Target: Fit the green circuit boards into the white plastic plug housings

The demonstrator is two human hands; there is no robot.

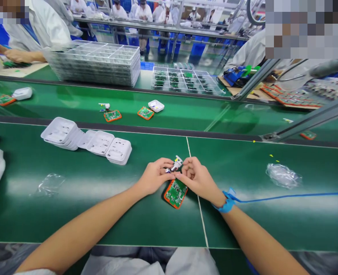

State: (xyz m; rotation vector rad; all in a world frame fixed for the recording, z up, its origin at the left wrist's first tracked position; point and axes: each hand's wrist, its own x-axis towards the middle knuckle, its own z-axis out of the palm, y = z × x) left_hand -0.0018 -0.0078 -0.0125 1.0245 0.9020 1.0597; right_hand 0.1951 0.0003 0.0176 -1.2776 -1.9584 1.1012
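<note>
Meeting above the counter point(100, 227), the left hand point(154, 177) and right hand point(200, 179) bend inward at an orange-rimmed board point(176, 194). The left is narrowed on a white part point(177, 162) at the board's far end; the right has its fingers curled beside it, though I cannot tell what they grip. The board sits under the fingertips, well in from the counter's front edge. Room for moving runs back to that edge and leftward to a clear bag point(51, 185); rightward, a blue cord point(289, 197) from the wrist strap point(228, 202) crosses the surface, passing near crumpled plastic point(283, 176).

Beyond the left hand, white shells point(60, 131) overlap in stacks, hollows up, slots showing inside. A dark rail point(169, 132) bounds the counter's far side. Past it, a green strip point(186, 118) carries more boards point(113, 115), one with a shell point(156, 105) close against it. Farther off rises a stack of divided trays point(94, 65); right of it, a clear tray point(183, 89) holds dark and green pieces in its compartments.
</note>
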